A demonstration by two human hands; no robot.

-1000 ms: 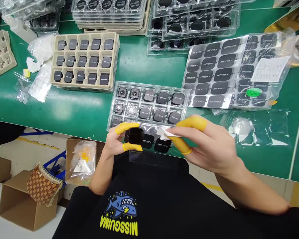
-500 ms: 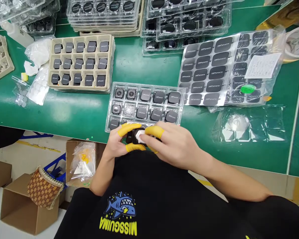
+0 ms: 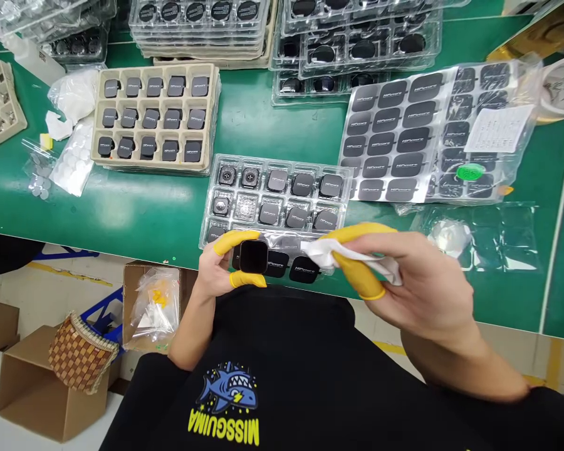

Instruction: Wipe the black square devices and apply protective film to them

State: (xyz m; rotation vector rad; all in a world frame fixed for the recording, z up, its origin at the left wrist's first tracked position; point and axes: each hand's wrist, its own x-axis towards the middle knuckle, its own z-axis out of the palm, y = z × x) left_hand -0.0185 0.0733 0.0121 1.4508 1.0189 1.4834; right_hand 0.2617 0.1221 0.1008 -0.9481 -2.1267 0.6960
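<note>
Room on the green bench (image 3: 258, 128) opens behind the clear tray (image 3: 346, 203), up to the stacked trays (image 3: 197, 37) at the back, and again along the front left, before the beige tray (image 3: 150, 164). Between those two trays the gap is narrow, and on the right the sheet of dark labels (image 3: 390, 141) lies close against the clear tray's side. The near edge slants just before the person's body, and both hands work close to it. There the dark square device (image 3: 254, 257) is held up in front of the clear tray, just beside a strip of black labels (image 3: 304, 269); whether they touch cannot be told. Its corners are rounded, its face black and smooth. The left hand (image 3: 216, 269) grips it by opposite edges between yellow-covered thumb and finger. The right hand (image 3: 423, 288), fingers closed, pinches a crumpled white cloth (image 3: 326, 254), apart from the device.
</note>
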